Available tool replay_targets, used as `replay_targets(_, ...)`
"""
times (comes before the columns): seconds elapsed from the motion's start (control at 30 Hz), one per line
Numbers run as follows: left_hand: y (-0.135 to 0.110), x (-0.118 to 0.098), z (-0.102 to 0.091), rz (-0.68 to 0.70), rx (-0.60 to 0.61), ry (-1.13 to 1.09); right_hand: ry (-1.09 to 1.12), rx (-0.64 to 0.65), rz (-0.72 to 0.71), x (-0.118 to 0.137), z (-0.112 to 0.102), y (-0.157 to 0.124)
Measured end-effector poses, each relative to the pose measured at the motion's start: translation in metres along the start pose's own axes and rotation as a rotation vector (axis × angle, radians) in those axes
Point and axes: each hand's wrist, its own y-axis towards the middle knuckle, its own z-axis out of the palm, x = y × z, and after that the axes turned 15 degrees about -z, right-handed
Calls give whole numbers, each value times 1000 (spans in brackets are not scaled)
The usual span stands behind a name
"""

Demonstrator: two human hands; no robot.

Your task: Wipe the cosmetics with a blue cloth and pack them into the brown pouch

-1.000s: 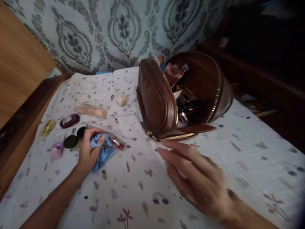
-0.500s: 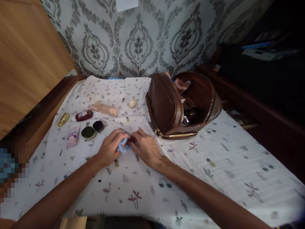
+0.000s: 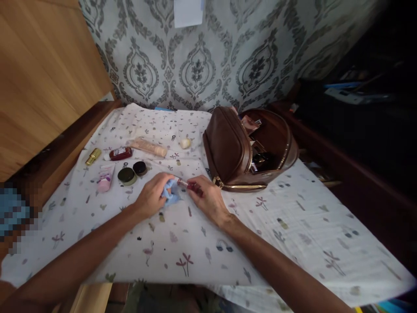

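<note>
Over the middle of the patterned cloth, my left hand (image 3: 152, 194) is closed around a crumpled light blue cloth (image 3: 171, 191). My right hand (image 3: 208, 198) grips a slim tube of lip gloss (image 3: 185, 183), clear and dark red. Its pale left end reaches the fingertips of my left hand, just above the blue cloth; whether those fingers pinch it, I cannot tell. Right of my right hand stands an open brown makeup bag (image 3: 228, 148) with cosmetics inside. Two round jars, one olive green (image 3: 127, 176) and one black-lidded (image 3: 140, 168), sit left of my left hand.
Left on the patterned cloth (image 3: 182, 239) lie a pink tube (image 3: 106, 178), a gold lipstick (image 3: 93, 156), a dark red bottle (image 3: 120, 153) and a beige tube (image 3: 149, 147). A small cream-coloured round item (image 3: 185, 143) lies farther back. Wooden panels (image 3: 48, 65) border the left side.
My hands have moved slightly apart, and more of the lip gloss now shows between them. The blue cloth hangs more open below my left fingers. The camera view has shifted a little.
</note>
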Motion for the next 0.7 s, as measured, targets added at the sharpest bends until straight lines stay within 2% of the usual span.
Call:
replay_targets(0.1, 6, 8, -3, -150, -89, -13, 27, -23, -11, 1, 1, -1)
replay_targets(0.23, 9, 12, -1, -196, -77, 5, 70, -45, -20, -1, 4, -2)
replay_targets(0.37, 7, 9, 6, -140, -30, 76, 83, -63, -25, -4, 6, -2)
replay_targets(0.47, 6, 3, 8, -83, -39, 89, 80, -62, -43, -4, 7, -3)
replay_targets(0.7, -2, -26, 14, 103, -67, -70, 87, -56, -92, -5, 7, -4)
